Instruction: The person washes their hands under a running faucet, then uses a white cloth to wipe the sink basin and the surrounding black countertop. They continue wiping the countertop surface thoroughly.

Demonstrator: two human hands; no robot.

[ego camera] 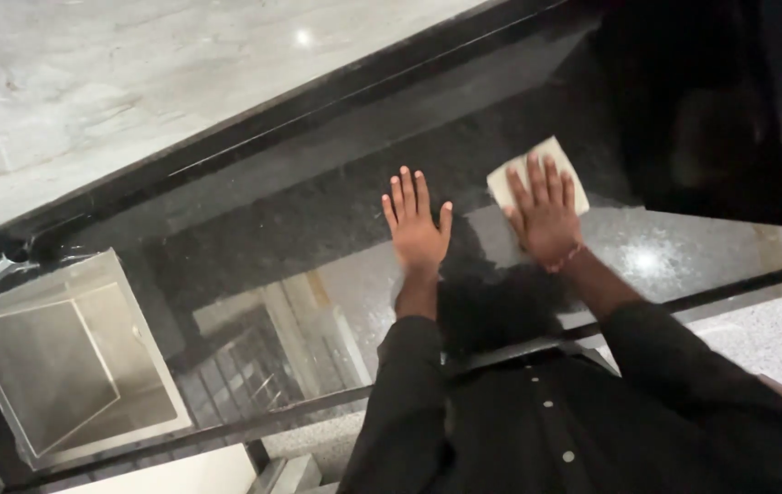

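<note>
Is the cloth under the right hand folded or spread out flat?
Cannot tell for sure. The pale cloth lies flat on the black counter under the right hand, which hides most of it; no fold line shows.

We are seeing a cream cloth lying on a black speckled counter, our black sleeves showing, and pale grey veined marble beyond.
</note>
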